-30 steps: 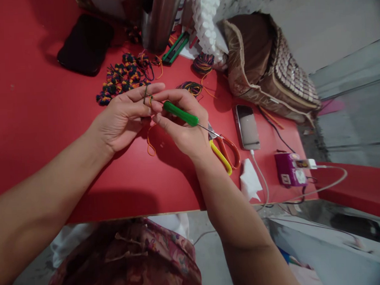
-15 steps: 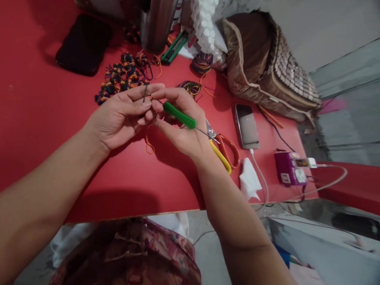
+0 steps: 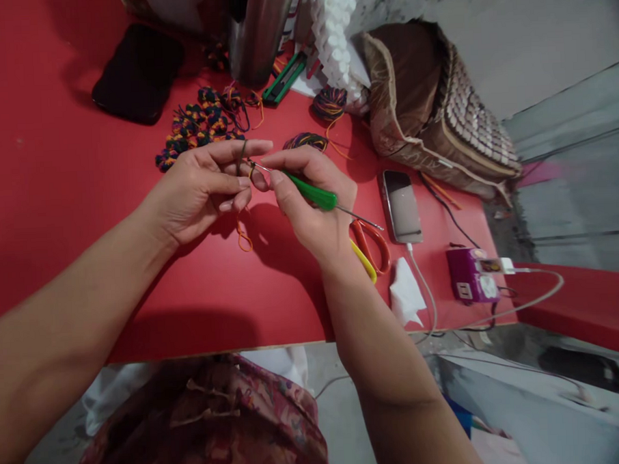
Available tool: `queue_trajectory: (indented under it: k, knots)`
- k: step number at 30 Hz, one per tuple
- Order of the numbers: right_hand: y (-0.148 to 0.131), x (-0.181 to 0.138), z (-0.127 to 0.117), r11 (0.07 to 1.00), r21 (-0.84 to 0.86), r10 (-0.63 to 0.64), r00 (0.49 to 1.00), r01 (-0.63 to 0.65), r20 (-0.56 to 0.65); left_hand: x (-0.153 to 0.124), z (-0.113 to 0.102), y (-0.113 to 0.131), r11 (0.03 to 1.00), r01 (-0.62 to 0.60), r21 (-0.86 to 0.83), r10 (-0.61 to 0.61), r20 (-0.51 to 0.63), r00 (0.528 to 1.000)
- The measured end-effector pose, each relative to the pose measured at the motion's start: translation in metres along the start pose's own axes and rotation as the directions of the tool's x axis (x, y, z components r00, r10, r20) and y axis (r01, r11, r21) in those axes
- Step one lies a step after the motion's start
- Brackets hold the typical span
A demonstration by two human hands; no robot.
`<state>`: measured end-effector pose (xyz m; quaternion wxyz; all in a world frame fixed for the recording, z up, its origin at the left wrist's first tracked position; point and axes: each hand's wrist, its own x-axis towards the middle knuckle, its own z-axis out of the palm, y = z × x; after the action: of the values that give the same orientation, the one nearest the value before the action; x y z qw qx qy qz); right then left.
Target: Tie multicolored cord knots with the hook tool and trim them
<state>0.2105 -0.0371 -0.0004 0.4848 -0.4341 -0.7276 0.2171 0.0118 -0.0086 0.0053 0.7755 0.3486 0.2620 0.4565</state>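
Observation:
My right hand (image 3: 315,197) grips a crochet hook (image 3: 312,193) by its green handle, its thin metal tip pointing left and its other metal end sticking out to the right. My left hand (image 3: 205,185) is closed on a dark strand of yarn (image 3: 241,153) that loops over the index finger. The hook's tip meets the yarn between the two hands. A small orange yarn loop (image 3: 245,241) hangs below my left fingers. Multicoloured crocheted pieces (image 3: 197,124) lie just beyond my left hand. Two yarn bundles, one a coil (image 3: 305,142) and one a ball (image 3: 329,102), lie beyond my right hand.
Scissors (image 3: 374,246) with red and yellow handles lie beside my right wrist. Farther right are a phone (image 3: 401,204), crumpled white paper (image 3: 407,293) and a purple power adapter (image 3: 473,276). A green cutter (image 3: 285,79), a metal flask (image 3: 257,39), a black case (image 3: 138,72) and a brown bag (image 3: 410,84) stand behind.
My right hand and the crochet hook have moved right, slightly away from my left fingers. The hook's tip now shows more clearly, with yarn at it. My left index finger has lifted a little.

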Motion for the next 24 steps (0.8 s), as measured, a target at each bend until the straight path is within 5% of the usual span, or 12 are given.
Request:
queue_trajectory:
  k: [6, 16, 24]
  knots:
    - [-0.009, 0.001, 0.005, 0.987, 0.083, -0.132, 0.991, 0.134, -0.037, -0.001, -0.003, 0.003, 0.998, 0.057, -0.027, -0.058, -0.044, 0.997]
    - [-0.004, -0.002, 0.003, 0.997, -0.020, -0.078, 0.997, 0.078, -0.004, -0.002, 0.003, 0.000, 0.993, 0.011, 0.115, 0.009, -0.169, 0.986]
    - [-0.005, -0.005, 0.012, 0.996, 0.034, -0.084, 0.995, 0.086, -0.062, -0.002, 0.007, 0.003, 0.999, 0.038, 0.037, -0.031, -0.167, 0.985]
